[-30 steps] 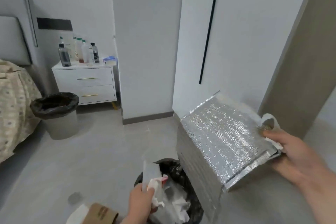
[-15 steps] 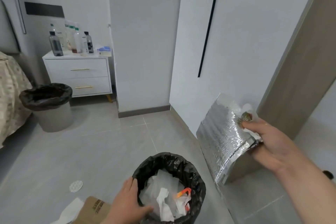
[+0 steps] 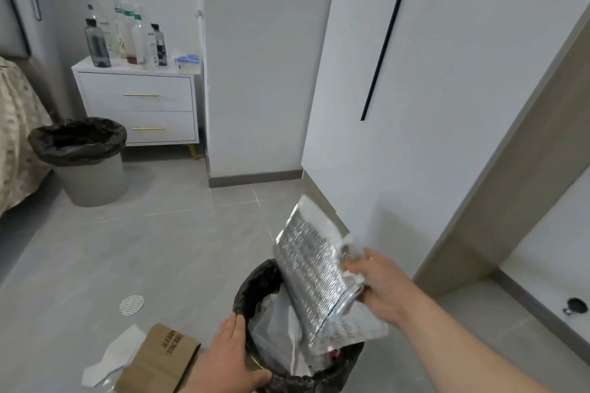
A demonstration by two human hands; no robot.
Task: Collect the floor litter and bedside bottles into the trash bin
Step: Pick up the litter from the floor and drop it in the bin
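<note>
My right hand [image 3: 380, 287] grips a silver foil insulated bag [image 3: 311, 271] by its upper edge, together with a bit of white paper. The bag's lower end dips into a trash bin lined with a black bag [image 3: 255, 284] at the bottom centre, on top of white plastic and paper. My left hand [image 3: 228, 357] holds the bin's near rim. On the floor to the left lie a brown cardboard piece [image 3: 159, 360], a white paper scrap [image 3: 111, 357] and a round white disc [image 3: 131, 305]. Several bottles [image 3: 127, 35] stand on the white nightstand [image 3: 137, 102].
A second bin with a black liner [image 3: 79, 159] stands by the bed [image 3: 16, 137] at the left. A white wall corner and wardrobe rise behind the near bin. A doorway with a door stopper [image 3: 574, 306] is at the right.
My right hand has swung the foil bag down and left from beside the wall into the bin's mouth. My left hand released the paper into the bin and now holds its rim.
</note>
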